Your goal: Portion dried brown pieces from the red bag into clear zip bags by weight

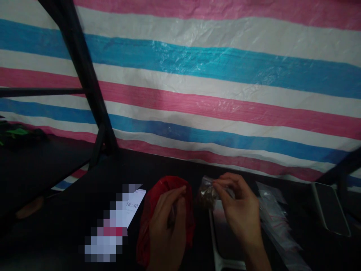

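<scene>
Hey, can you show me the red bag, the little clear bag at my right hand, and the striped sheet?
Red bag (163, 185): head view, upper part.
Little clear bag (207, 193): head view, crinkled middle.
Striped sheet (197, 60): head view, a blue stripe.

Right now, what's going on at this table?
A person's right hand holds a small clear bag with something brownish inside, by a flat white-edged item. The left hand is at a red plastic bag; whether its fingers grip anything is unclear. Flat clear bags lie to the right, and a lit phone reading 16:30 lies to the left.
</scene>
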A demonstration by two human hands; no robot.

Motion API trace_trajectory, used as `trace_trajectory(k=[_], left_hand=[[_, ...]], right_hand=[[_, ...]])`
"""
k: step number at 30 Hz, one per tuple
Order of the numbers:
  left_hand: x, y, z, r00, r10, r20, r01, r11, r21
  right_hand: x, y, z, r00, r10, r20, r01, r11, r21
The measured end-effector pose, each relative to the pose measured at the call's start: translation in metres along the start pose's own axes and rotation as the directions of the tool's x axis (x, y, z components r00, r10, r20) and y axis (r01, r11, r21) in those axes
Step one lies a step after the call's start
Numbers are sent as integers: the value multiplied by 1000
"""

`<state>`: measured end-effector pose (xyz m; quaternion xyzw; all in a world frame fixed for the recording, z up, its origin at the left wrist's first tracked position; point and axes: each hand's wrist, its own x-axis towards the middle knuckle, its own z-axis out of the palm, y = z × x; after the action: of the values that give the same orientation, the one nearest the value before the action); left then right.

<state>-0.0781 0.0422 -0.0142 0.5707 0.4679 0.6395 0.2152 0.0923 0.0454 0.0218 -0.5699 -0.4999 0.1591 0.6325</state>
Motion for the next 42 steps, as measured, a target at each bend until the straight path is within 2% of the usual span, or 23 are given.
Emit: trace_trajectory(k=[2, 4, 6, 9, 11, 13, 15, 17, 19, 21, 22, 24, 27, 31, 36, 42], left_hand=[[1, -1, -4, 995, 56, -87, -50, 997, 66], [1, 0, -7, 989, 101, -109, -89, 990, 108], [-2, 2, -7, 986, 152, -73, -144, 983, 110], [-9, 5, -4, 963, 270, -2, -268, 959, 90], [-13, 7, -4, 939, 342, 21, -343, 935, 87], [-16, 6, -5, 925, 379, 34, -381, 920, 96], [-17, 5, -9, 917, 396, 41, -398, 911, 106], [-16, 2, -14, 911, 410, 44, -412, 903, 118], [-13, -1, -17, 904, 426, 36, -427, 893, 140], [-10, -3, -21, 893, 448, 30, -446, 877, 178], [-8, -4, -22, 887, 461, 30, -458, 867, 196], [-7, -6, -25, 876, 479, 51, -478, 849, 225], [-7, -7, -27, 867, 492, 80, -494, 829, 262], [-9, -8, -24, 844, 526, 109, -532, 791, 302], [-15, -4, -20, 800, 576, 171, -599, 740, 307], [-25, 4, -16, 720, 668, 190, -692, 667, 278]], right_hand=[[10, 8, -9, 991, -38, -128, 25, 994, -102], [17, 18, -16, 988, -67, -140, 34, 974, -224], [19, 26, -17, 997, -61, -38, 46, 950, -308], [16, 32, -13, 989, -2, 151, 52, 944, -325], [15, 31, -13, 987, 24, 161, 29, 948, -318], [15, 26, -20, 997, 24, 73, 2, 943, -333], [18, 23, -36, 997, 14, -74, -40, 928, -369], [22, 23, -59, 969, 11, -246, -115, 903, -414], [25, 30, -87, 918, 18, -397, -218, 859, -463], [24, 43, -115, 891, 39, -452, -307, 785, -538], [23, 52, -128, 901, 62, -429, -332, 734, -592], [18, 70, -148, 942, 122, -312, -316, 630, -709], [11, 94, -162, 966, 168, -196, -256, 543, -799], [8, 107, -165, 957, 231, -174, -275, 544, -793], [8, 105, -174, 937, 304, -173, -321, 551, -770], [5, 101, -181, 918, 377, -124, -326, 537, -778]])
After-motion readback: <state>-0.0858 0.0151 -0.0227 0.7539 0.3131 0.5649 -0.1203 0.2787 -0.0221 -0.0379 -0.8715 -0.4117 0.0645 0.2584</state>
